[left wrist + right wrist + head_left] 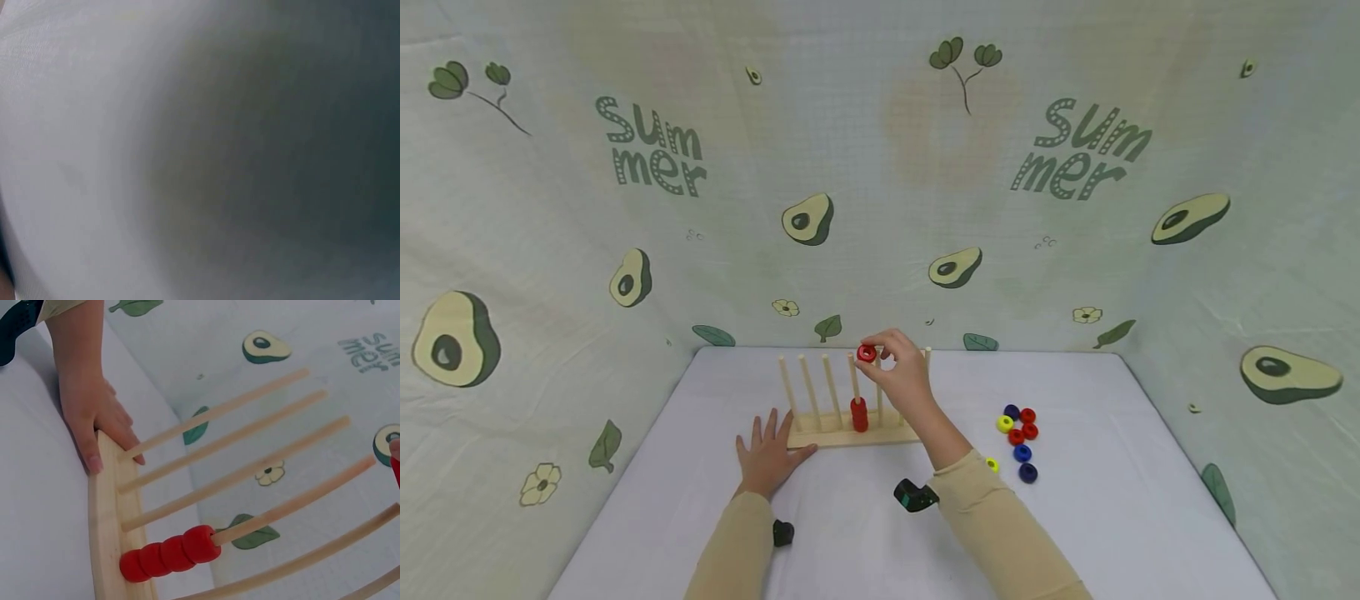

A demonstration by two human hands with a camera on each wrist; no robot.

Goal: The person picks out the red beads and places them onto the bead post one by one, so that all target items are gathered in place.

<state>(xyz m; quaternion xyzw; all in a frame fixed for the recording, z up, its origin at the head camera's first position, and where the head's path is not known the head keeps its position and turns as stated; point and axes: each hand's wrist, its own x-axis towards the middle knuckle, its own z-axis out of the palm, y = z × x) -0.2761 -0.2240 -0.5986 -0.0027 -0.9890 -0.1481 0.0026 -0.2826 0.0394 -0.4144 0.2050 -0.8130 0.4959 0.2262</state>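
Observation:
A wooden peg rack (827, 439) stands on the table, its upright pegs in a row. Several red beads (170, 553) are stacked at the bottom of one middle peg (300, 499). My right hand (904, 375) pinches a single red bead (867, 353) between thumb and fingertips, level with that peg's top. Whether this bead touches the peg I cannot tell. With fingers spread, my left hand (767, 462) rests at the rack's left end, the thumb against the base. The right wrist view shows the left hand (94, 419) there too; the left wrist view is blurred.
To the right of the rack lie loose beads: red (1030, 432), yellow (1005, 424), blue (1022, 452) and dark blue (1027, 473). Another yellow bead (992, 464) is partly hidden by the right sleeve (992, 517). A patterned cloth (880, 167) encloses the table's back and sides.

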